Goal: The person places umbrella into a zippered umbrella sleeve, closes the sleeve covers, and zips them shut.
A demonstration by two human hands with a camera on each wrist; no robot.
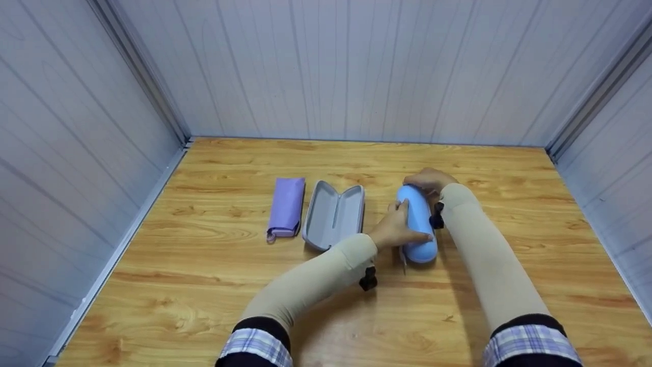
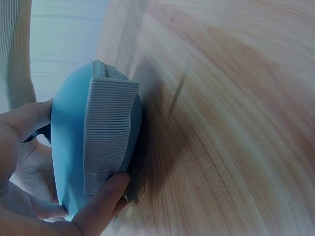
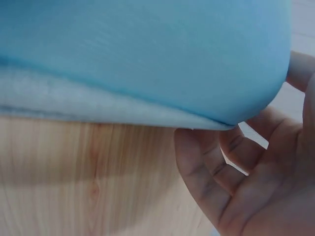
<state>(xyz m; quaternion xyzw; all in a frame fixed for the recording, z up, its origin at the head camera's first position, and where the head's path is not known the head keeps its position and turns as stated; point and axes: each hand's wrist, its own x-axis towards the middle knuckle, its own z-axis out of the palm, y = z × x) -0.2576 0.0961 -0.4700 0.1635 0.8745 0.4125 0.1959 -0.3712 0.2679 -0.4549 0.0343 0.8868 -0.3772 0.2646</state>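
Observation:
A long, rounded light-blue glasses case (image 1: 418, 216) stands over the wooden table, right of the middle. My left hand (image 1: 393, 228) grips its near left side, with the thumb across the near part and the fingers along the side. In the left wrist view, a ribbed grey strap (image 2: 109, 132) runs down the case, and one fingertip presses at the strap's lower end. At the far end my right hand (image 1: 429, 179) holds the case. The right wrist view shows its fingers (image 3: 197, 172) curled under the pale grey edge band (image 3: 98, 98).
Left of the blue case lies an open grey glasses case (image 1: 322, 219), its hollow halves facing up. Beside that is a purple folding case (image 1: 286, 206) with a small loop at its near end. Pale panel walls (image 1: 346, 71) bound the wooden table (image 1: 204, 285) behind and at both sides.

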